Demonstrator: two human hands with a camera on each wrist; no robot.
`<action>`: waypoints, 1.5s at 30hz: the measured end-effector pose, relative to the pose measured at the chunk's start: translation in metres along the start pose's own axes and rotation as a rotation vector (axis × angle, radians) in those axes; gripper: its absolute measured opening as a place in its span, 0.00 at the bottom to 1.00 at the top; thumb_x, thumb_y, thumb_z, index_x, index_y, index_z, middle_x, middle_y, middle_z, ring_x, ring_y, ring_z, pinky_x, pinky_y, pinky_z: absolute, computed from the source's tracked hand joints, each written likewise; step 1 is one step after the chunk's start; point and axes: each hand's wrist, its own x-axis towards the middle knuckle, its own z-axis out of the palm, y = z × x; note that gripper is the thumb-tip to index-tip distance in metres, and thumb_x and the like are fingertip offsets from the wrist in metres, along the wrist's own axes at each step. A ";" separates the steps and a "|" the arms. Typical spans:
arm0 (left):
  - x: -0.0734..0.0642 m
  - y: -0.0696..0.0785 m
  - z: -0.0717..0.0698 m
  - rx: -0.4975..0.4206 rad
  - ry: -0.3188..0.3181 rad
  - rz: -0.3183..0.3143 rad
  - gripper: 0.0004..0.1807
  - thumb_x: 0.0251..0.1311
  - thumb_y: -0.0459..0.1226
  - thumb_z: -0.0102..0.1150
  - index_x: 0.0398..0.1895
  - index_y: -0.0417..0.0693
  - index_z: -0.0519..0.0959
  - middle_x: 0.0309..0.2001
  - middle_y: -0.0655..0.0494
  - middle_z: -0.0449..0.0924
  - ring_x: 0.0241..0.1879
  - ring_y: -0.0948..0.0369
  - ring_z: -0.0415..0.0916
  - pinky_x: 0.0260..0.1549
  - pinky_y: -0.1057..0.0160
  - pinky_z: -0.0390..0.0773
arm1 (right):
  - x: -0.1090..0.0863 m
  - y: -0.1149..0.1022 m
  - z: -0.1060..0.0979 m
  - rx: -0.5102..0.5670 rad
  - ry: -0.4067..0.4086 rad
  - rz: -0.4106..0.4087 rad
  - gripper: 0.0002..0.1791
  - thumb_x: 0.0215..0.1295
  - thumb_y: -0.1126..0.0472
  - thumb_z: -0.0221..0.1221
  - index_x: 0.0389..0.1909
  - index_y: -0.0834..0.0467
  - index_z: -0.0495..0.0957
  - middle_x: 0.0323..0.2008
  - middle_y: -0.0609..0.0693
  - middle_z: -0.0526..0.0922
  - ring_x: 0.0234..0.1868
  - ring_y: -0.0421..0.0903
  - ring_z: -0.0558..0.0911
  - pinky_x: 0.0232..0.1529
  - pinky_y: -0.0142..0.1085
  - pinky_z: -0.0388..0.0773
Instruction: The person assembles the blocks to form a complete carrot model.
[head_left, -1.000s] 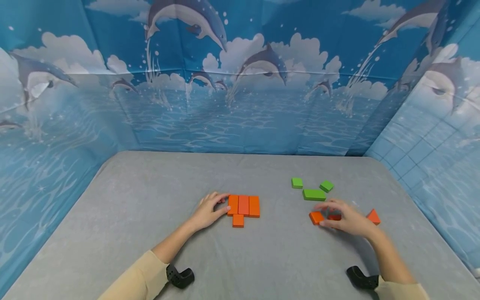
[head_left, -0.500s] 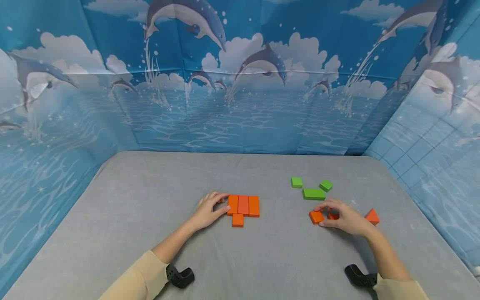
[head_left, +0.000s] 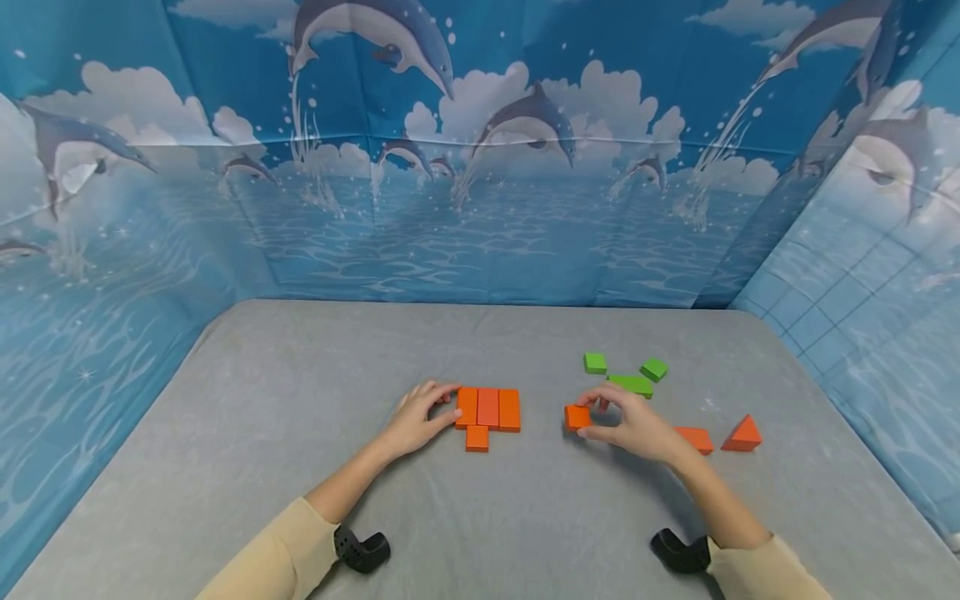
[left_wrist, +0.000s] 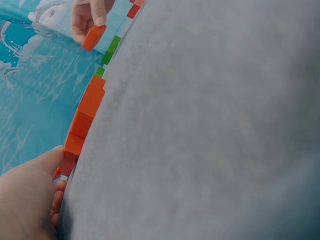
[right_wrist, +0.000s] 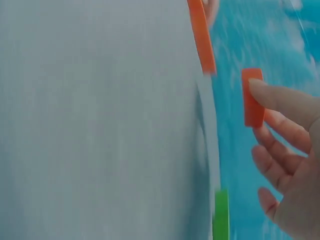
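In the head view, my right hand (head_left: 630,427) pinches a small orange square block (head_left: 577,417) between thumb and fingers, raised above the table. The right wrist view shows the thumb on one face of that block (right_wrist: 253,97). Three orange rectangular blocks (head_left: 488,407) lie side by side mid-table, touching. A small orange square block (head_left: 477,438) sits against their near side. My left hand (head_left: 417,423) holds the leftmost rectangular block (head_left: 467,407) at its left side, thumb nearer me and forefinger at the far corner. Its other fingers are partly hidden.
Right of the right hand lie an orange block (head_left: 694,439), partly covered by the wrist, and an orange triangular block (head_left: 742,434). Beyond are a green rectangular block (head_left: 632,384) and two small green blocks (head_left: 595,362). A dolphin-print curtain (head_left: 487,225) borders the grey table (head_left: 337,350).
My right hand has lifted the orange square block and carried it left, toward the joined blocks, uncovering the orange pieces on the right. The left hand has stayed in place.
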 end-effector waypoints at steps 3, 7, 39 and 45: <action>0.000 0.000 0.000 -0.004 0.001 -0.002 0.24 0.60 0.43 0.56 0.59 0.46 0.71 0.41 0.55 0.71 0.44 0.57 0.66 0.48 0.52 0.60 | 0.010 -0.013 0.014 0.019 -0.007 -0.025 0.18 0.49 0.59 0.68 0.41 0.56 0.77 0.39 0.45 0.77 0.37 0.47 0.72 0.38 0.38 0.70; 0.000 0.000 -0.001 -0.006 -0.003 -0.008 0.24 0.60 0.43 0.56 0.59 0.47 0.71 0.41 0.55 0.71 0.45 0.57 0.66 0.48 0.52 0.60 | 0.021 -0.028 0.033 0.012 -0.018 -0.052 0.17 0.48 0.58 0.69 0.41 0.54 0.78 0.38 0.44 0.77 0.37 0.45 0.72 0.40 0.40 0.64; 0.001 0.000 -0.001 0.005 0.004 -0.017 0.24 0.60 0.44 0.56 0.59 0.48 0.71 0.41 0.56 0.71 0.45 0.57 0.66 0.48 0.53 0.60 | 0.041 -0.056 0.081 -0.200 -0.036 -0.041 0.17 0.44 0.56 0.71 0.36 0.52 0.77 0.33 0.41 0.73 0.36 0.39 0.70 0.41 0.42 0.55; 0.001 0.000 -0.001 0.002 0.005 -0.018 0.24 0.60 0.44 0.56 0.59 0.47 0.71 0.41 0.56 0.71 0.46 0.57 0.66 0.48 0.53 0.60 | 0.041 -0.055 0.083 -0.211 -0.029 -0.051 0.17 0.44 0.56 0.71 0.35 0.52 0.76 0.32 0.41 0.72 0.35 0.39 0.69 0.40 0.41 0.55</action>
